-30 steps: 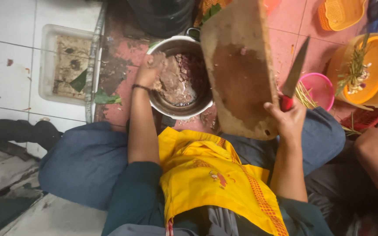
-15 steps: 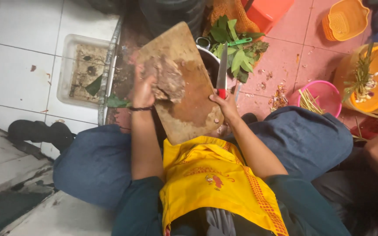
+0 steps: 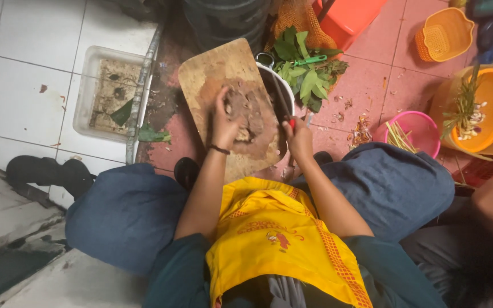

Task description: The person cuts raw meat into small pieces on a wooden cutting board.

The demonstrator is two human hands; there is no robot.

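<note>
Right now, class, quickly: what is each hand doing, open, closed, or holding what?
Left hand: curled on the brown minced pile on the wooden cutting board.
Right hand: closed on the red-handled knife.

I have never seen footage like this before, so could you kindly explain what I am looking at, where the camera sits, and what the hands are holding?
There is no machine here: a person works with two bare hands, and a camera worn on the head looks straight down, so you see the yellow apron and knees below. The left hand presses on a brownish minced mass on a wooden cutting board, which lies over a metal pot. The right hand has its grip on a knife with a red handle. Around them on the pink floor lie green leaves, a pink bowl and orange basins.
</note>
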